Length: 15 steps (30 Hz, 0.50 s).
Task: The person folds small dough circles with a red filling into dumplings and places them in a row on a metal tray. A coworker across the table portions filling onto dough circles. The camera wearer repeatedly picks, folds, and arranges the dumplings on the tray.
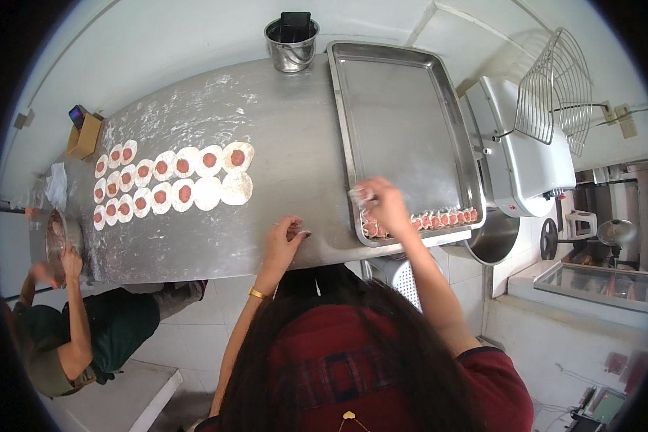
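Right of centre in the frame: right hand over the near left corner of a large metal tray, fingers pinched shut on a small pale dumpling held just above the tray floor. Along the tray's near edge, a row of folded dumplings with pink filling showing, running right from under the hand. At lower centre: left hand resting on the floury steel table, near its front edge, fingers curled loosely with the thumb touching them (whether anything small sits between them, cannot tell). At centre left of the table: round dough wrappers laid in three rows, most topped with a dab of red filling, two at the right end of the lowest row bare. At top centre, beyond the tray's far left corner: a steel bucket with a dark tool standing in it. At far left: another person's hand at a bowl by the table end. At upper left: a small cardboard box. At right: a mixer with raised wire guard.
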Tool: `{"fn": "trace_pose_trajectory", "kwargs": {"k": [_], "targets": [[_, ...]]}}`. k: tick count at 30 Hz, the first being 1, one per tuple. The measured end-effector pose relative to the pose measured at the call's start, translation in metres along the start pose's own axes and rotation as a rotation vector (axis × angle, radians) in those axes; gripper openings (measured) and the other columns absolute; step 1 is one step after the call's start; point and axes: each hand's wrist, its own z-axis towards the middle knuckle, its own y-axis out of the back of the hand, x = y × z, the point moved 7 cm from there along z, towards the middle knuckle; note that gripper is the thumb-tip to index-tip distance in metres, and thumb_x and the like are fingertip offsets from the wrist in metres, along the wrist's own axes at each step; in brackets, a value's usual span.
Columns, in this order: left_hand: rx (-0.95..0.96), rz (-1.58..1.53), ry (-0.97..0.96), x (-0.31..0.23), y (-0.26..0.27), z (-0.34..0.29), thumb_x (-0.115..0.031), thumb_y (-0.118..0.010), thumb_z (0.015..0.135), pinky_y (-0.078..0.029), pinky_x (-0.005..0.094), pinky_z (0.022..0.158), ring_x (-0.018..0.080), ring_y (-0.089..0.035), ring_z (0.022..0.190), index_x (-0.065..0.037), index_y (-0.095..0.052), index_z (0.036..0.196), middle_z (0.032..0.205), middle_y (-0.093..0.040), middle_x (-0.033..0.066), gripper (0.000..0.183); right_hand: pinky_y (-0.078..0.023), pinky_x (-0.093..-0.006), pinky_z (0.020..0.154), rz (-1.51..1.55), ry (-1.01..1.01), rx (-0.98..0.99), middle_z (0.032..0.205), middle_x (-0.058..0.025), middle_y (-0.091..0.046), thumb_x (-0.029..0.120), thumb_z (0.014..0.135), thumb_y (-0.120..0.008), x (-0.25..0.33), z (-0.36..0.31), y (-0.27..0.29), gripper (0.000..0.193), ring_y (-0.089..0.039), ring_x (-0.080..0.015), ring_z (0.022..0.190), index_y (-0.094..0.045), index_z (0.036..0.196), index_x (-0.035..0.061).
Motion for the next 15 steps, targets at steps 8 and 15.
{"fn": "trace_pose_trajectory", "kwargs": {"k": [8,15], "targets": [[0.220,-0.115,0.027,-0.045,-0.065,0.002,-0.003,-0.070,0.078,-0.054,0.0294,0.072,0.0174,-0.066,0.084,-0.002,-0.057,0.113,0.100,-0.065,0.0116,0.037,-0.052,-0.0395,0.068,-0.235,-0.052,0.097,0.090,-0.0148,-0.064,-0.009,0.063,-0.058,-0.070,-0.024,0.040,0.037,-0.064,-0.0341,0.079,-0.069,0.095,0.0049],[0.187,-0.022,-0.025,-0.056,-0.093,-0.001,-0.008,-0.075,0.076,-0.052,0.0309,0.073,0.0177,-0.066,0.083,-0.003,-0.053,0.120,0.099,-0.065,0.0123,0.049,-0.051,-0.0428,0.077,-0.255,-0.009,0.253,0.094,-0.0141,-0.064,-0.005,0.063,-0.060,-0.067,-0.036,0.035,0.035,-0.062,-0.0346,0.089,-0.069,0.095,0.0065]]}}
